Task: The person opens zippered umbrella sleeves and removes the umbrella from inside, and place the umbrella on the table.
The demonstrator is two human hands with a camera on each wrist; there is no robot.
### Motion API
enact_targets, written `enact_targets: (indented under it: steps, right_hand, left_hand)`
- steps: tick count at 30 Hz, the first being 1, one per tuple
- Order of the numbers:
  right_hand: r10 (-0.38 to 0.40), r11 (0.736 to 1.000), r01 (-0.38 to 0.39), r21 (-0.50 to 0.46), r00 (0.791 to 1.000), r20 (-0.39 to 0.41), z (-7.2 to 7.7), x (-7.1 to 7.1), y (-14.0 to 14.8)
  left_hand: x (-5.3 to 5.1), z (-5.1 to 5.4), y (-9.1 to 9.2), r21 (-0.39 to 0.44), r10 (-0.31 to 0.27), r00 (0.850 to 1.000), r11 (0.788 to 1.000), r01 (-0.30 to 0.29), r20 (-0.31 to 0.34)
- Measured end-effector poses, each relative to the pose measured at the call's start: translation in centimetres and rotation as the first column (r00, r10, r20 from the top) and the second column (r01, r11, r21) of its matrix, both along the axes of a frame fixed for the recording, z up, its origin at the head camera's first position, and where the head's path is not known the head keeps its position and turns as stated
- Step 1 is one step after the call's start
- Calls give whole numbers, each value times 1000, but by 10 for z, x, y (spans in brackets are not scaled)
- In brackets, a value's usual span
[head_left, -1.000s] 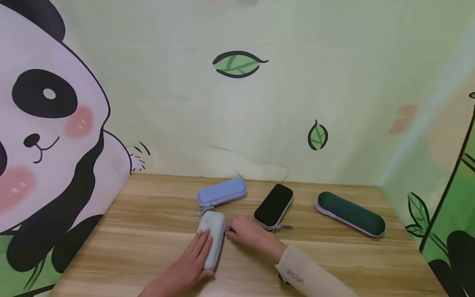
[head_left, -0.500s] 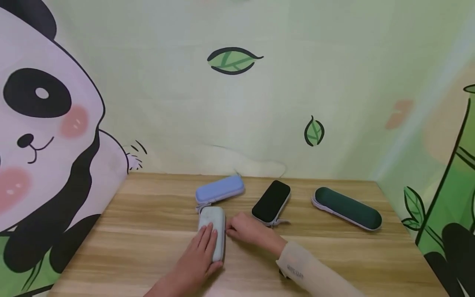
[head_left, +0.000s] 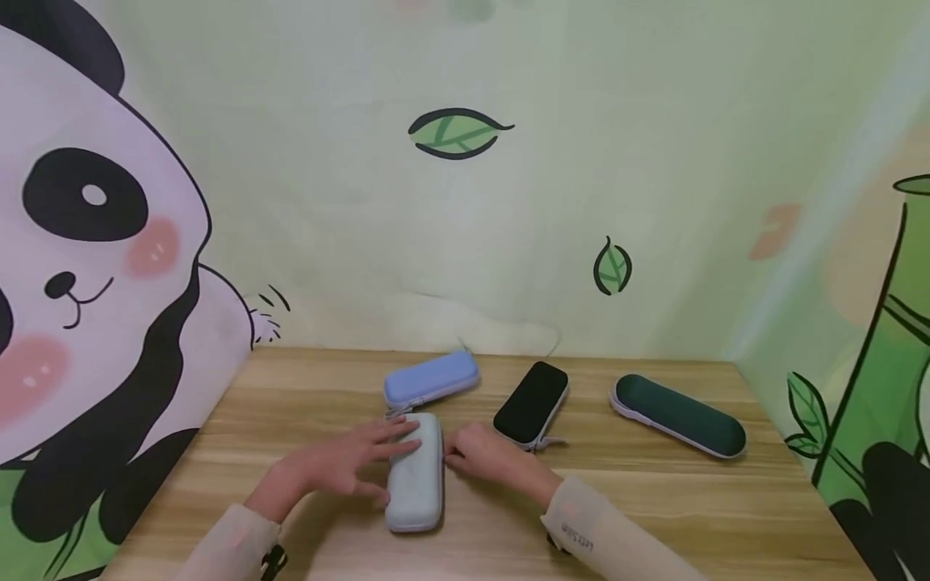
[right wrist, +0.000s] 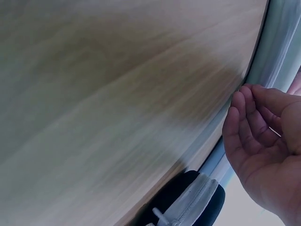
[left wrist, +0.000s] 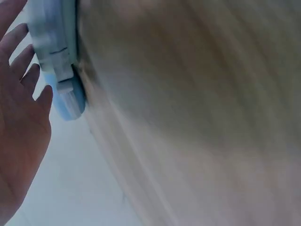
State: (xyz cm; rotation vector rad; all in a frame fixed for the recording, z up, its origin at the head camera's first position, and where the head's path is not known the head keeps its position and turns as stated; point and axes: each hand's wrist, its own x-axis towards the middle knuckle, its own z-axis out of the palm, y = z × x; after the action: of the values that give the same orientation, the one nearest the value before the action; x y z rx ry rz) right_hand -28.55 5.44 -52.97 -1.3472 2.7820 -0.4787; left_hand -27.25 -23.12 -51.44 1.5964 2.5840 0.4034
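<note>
A pale blue zip case point(head_left: 416, 484) lies lengthwise on the wooden table in the head view. My left hand point(head_left: 347, 460) reaches over it from the left, fingers spread, with fingertips at its upper part and the thumb by its lower left side. In the left wrist view the left hand point(left wrist: 21, 113) has its fingers extended beside the case point(left wrist: 51, 28). At the case's right side, my right hand point(head_left: 483, 453) has thumb and forefinger pinched together. The right wrist view shows this right hand point(right wrist: 265, 136) pinching at the zip edge; the zipper pull is hidden by the fingertips.
A periwinkle case point(head_left: 432, 379) lies just behind the pale blue one. Right of it are a black case point(head_left: 533, 403) with a grey zip strap and a long dark green case point(head_left: 679, 415). A panda-printed backdrop point(head_left: 349, 202) stands behind the table point(head_left: 654, 516).
My left hand has gone from lying flat on the pale blue case to its left side, fingers spreading and sleeve coming into view. The right hand keeps its place at the case's right side.
</note>
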Motion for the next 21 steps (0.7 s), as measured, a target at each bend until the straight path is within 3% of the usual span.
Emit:
enact_targets:
  steps: [6,13,21]
  right_hand:
    - [12,1000,-12,-11,1000,2,-1,2,0]
    - [6,1000,-6,-10,1000,-2,1,0,3]
    - [-12,1000,12,22,1000,2,1,0,0]
  left_hand:
    - [10,-16,-2,74,26,1000,997,-26,-7]
    - [13,-29,2,114,22,1000,993,-22,1]
    - [12,-34,16,117,-7,993,993,20,-118]
